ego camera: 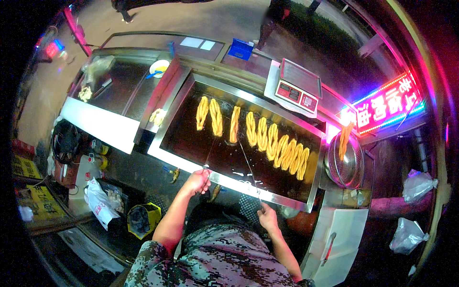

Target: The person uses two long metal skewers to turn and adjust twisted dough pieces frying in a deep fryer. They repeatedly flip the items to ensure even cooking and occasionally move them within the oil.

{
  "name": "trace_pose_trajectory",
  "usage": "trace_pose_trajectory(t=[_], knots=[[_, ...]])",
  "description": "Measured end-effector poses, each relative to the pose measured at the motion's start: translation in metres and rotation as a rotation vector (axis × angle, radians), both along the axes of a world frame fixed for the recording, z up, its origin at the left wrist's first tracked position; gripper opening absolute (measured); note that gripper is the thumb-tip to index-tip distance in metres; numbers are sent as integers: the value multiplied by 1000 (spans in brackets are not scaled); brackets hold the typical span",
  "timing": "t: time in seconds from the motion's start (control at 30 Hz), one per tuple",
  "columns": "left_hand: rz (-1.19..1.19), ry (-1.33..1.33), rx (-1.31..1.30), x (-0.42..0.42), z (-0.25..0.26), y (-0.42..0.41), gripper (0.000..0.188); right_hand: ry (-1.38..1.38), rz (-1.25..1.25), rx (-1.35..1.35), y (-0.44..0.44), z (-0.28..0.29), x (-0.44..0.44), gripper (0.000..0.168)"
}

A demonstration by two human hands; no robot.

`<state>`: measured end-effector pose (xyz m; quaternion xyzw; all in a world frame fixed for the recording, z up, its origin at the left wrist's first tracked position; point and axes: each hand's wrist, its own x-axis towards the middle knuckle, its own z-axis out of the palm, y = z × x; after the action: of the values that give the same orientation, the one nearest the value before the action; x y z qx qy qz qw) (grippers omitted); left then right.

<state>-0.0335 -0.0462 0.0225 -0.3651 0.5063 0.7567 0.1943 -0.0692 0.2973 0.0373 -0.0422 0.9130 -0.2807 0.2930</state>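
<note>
Several golden twisted fried dough sticks (273, 140) lie in a slanting row across a rectangular steel fryer (179, 163) of dark oil. My left hand (199, 182) grips a thin metal rod (211, 150) reaching over the oil from the near rim. In my right hand (267, 216) is another thin metal rod (249, 165); its far end is by the lower tip of a browner dough stick (235, 125) apart from the row. Two more sticks (216, 117) float left of that one.
A scale (300, 84) stands beyond the fryer. To the right, a round wire strainer (345, 172) has a fried stick (345, 140) at its rim. Left are a white board (100, 123) and a bowl (159, 68). People (267, 32) stand beyond the stall.
</note>
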Motion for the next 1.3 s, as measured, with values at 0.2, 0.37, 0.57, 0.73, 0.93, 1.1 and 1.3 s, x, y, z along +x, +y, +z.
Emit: trace_pose_trajectory(t=[0.2, 0.37, 0.57, 0.73, 0.93, 1.1, 1.3], knots=[[-303, 125, -1160, 16, -55, -10, 29, 59, 49, 25, -8, -13, 5, 40], [-347, -96, -674, -5, -24, -16, 29, 170, 35, -4, 1, -25, 7, 40], [121, 114, 446, 7, -11, -39, 28, 67, 45, 88, -15, -5, -2, 46], [63, 74, 310, 19, -20, -51, 28, 84, 70, 39, -27, -13, 1, 46], [-127, -36, -143, 13, -18, -45, 30, 54, 95, 94, -52, -9, -4, 45], [-151, -20, -691, 19, -23, -61, 30, 82, 43, 101, -53, 8, -3, 41], [-253, -163, -1089, 8, -24, -85, 30, 115, 19, 51, -51, 6, 1, 46]])
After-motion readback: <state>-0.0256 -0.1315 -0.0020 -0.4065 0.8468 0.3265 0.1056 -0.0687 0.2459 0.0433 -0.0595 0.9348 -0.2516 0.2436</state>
